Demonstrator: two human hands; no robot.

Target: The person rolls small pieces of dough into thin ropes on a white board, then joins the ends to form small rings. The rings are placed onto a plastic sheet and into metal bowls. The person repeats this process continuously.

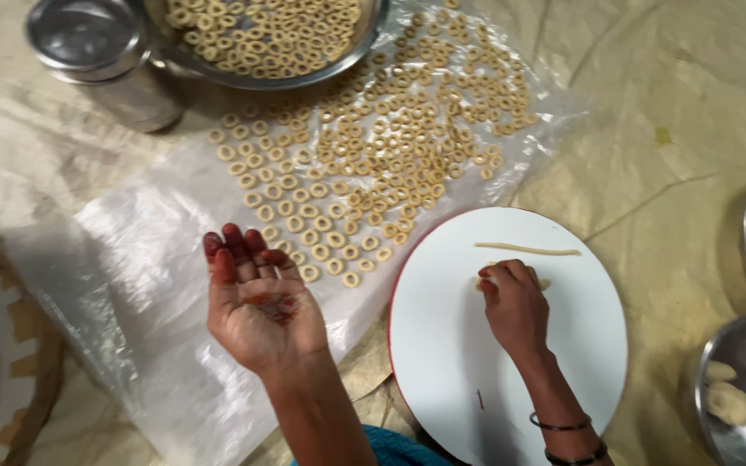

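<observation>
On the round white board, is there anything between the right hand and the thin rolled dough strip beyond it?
No. In the head view, only bare round white board separates the right hand from the thin pale dough strip; they are apart.

Under your right hand (515, 304) lies a smooth, matt white round board (468, 345), with a soft, pale strip of dough (527, 250) resting on it, dull and slightly uneven. Your left hand (261, 302) hovers over a thin, crinkled clear plastic sheet (131, 267) that glints where it wrinkles. On it sit small matt beige dough rings (373, 164). The polished steel bowl (304, 73) and shiny steel canister (101, 56) look like mirror-bright metal. Beneath everything you see creased, dull tan cloth (675, 121).
</observation>
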